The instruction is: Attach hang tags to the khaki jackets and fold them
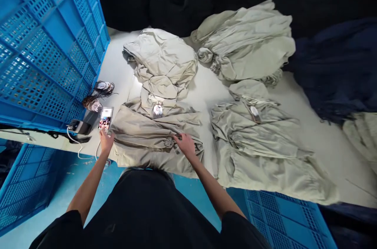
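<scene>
A khaki jacket (138,129) lies folded in front of me, its hood toward the far side and a white hang tag (158,110) near its collar. My right hand (186,145) rests on it with fingers stretched toward a gathered cuff (169,140). At the jacket's left edge, my left hand (106,143) has finger and thumb apart, with its fingertips at the lower end of a phone (104,122). The phone's screen is lit and partly blurred out. Neither hand appears to grip anything.
A second khaki jacket (265,135) lies to the right. Behind are two garment piles, one pale (165,56) and one greenish (247,41). Bundled tags (92,103), a black device (79,126) with a white cable, and a tall blue crate (50,44) stand left. Dark clothing (338,68) lies right.
</scene>
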Tool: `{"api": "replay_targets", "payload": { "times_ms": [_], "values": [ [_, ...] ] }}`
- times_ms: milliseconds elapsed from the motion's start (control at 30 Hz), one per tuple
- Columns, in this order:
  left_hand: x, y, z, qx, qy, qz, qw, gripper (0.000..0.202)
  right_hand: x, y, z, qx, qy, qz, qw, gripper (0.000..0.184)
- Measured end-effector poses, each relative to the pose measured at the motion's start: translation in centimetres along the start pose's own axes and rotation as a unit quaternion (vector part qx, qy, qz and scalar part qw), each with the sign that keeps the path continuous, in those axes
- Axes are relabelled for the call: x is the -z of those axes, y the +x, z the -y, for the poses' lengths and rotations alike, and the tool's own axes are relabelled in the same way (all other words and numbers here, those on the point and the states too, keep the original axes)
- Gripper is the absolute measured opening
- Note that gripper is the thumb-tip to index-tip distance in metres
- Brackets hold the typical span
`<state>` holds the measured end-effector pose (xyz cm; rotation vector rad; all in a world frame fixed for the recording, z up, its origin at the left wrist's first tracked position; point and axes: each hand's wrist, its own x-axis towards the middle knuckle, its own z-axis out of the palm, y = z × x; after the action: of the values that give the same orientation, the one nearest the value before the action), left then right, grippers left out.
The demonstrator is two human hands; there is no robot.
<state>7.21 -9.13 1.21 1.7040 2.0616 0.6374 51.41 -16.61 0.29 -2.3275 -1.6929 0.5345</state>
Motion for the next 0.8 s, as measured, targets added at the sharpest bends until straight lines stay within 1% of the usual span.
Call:
{"api": "replay_targets", "payload": {
  "times_ms": [33,67,100,167,233,267,333,400,467,533,600,633,667,700,733,767,800],
  "values": [
    [0.0,0.0,-1.1,-0.018,0.013,-0.025,0.999,0.056,-0.2,-0.3,0.0,-0.020,0.023,-0.001,1.000,0.053],
    [-0.4,0.2,-2.4,-0.046,0.022,-0.033,0.998,0.056,-0.6,-0.5,0.2,-0.038,0.047,-0.003,0.998,0.052],
    [-1.0,0.5,-3.9,-0.081,0.028,-0.018,0.996,0.055,-1.1,-0.7,0.7,-0.059,0.074,-0.004,0.996,0.051],
    [-2.9,1.6,-6.8,-0.157,0.042,0.063,0.985,0.049,-2.2,-0.5,1.9,-0.101,0.127,-0.003,0.987,0.047],
    [-5.3,2.9,-9.0,-0.194,0.071,0.123,0.971,0.046,-2.9,-0.1,2.8,-0.118,0.172,0.005,0.978,0.040],
    [-6.4,3.6,-9.7,-0.205,0.088,0.146,0.964,0.046,-3.1,0.0,3.0,-0.113,0.187,0.004,0.976,0.036],
    [-8.2,4.7,-10.4,-0.217,0.113,0.177,0.953,0.046,-2.9,0.2,2.6,-0.096,0.204,-0.015,0.974,0.033],
    [-9.3,5.5,-10.4,-0.220,0.120,0.193,0.948,0.048,-2.6,0.0,1.8,-0.069,0.225,-0.055,0.970,0.036],
    [-9.7,5.8,-10.4,-0.215,0.117,0.205,0.948,0.050,-2.3,-0.4,0.8,-0.049,0.237,-0.094,0.966,0.039],
    [-9.4,6.0,-10.7,-0.207,0.106,0.227,0.946,0.052,-2.2,-1.0,0.3,-0.051,0.223,-0.098,0.969,0.038],
    [-8.5,6.0,-10.9,-0.207,0.089,0.235,0.946,0.052,-2.0,-1.6,-0.3,-0.068,0.198,-0.076,0.975,0.036],
    [-7.7,5.9,-10.7,-0.209,0.081,0.223,0.949,0.052,-1.8,-2.0,-0.7,-0.076,0.187,-0.080,0.976,0.037],
    [-6.7,5.6,-10.2,-0.206,0.073,0.196,0.956,0.052,-1.5,-2.4,-1.4,-0.083,0.175,-0.099,0.976,0.038],
    [-5.5,5.2,-9.2,-0.193,0.069,0.162,0.965,0.053,-1.1,-3.0,-2.3,-0.092,0.158,-0.127,0.975,0.040],
    [-4.3,4.6,-8.0,-0.165,0.067,0.122,0.976,0.053,-0.6,-3.7,-3.5,-0.105,0.136,-0.156,0.973,0.043],
    [-3.0,3.8,-6.4,-0.118,0.069,0.089,0.987,0.052,-0.2,-4.6,-5.0,-0.121,0.113,-0.178,0.970,0.047],
    [-1.8,2.8,-4.7,-0.059,0.075,0.087,0.992,0.051,0.2,-5.5,-6.7,-0.141,0.094,-0.180,0.969,0.053]
  ]
}}
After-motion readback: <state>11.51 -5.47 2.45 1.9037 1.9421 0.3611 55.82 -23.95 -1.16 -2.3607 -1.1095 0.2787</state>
